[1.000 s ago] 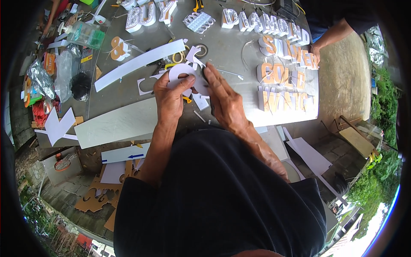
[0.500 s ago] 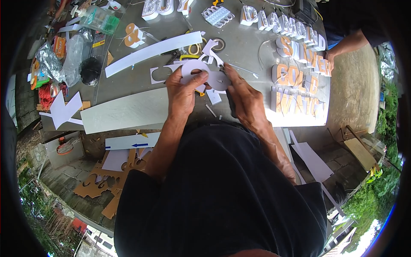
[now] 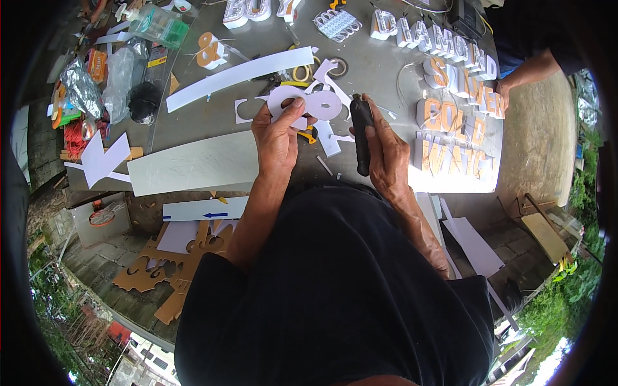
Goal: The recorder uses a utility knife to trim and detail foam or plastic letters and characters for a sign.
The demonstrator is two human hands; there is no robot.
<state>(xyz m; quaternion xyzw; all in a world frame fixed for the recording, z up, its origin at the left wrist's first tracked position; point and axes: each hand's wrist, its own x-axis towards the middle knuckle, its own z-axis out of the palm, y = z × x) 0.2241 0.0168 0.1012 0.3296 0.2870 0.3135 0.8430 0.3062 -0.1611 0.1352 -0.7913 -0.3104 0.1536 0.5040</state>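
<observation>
My left hand [image 3: 277, 138] pinches a flat white cut-out [image 3: 324, 106], shaped like a figure eight with a larger and a smaller hole. Its thumb lies across the larger ring. In my right hand [image 3: 388, 151] is a black-handled cutter [image 3: 362, 135], held upright just right of the cut-out and apart from it. Its blade is too small to make out. Beneath and behind the hands lie white sheet offcuts [image 3: 329, 138], a yellow-and-black tool [image 3: 308, 135] and rolls of tape [image 3: 337, 66].
Block letters [image 3: 444, 145] stand in rows along the table's [image 3: 248, 48] right side. A curved white strip [image 3: 241, 78] and a pale sheet [image 3: 193, 164] lie left. Plastic bags [image 3: 118, 83] and a green-liquid bottle [image 3: 158, 27] crowd the far left. Another person's arm [image 3: 531, 69] rests at the right edge.
My right hand has drawn the cutter away from the cut-out, to the right. The cut-out now faces up more fully in my left hand. The whole view has shifted slightly.
</observation>
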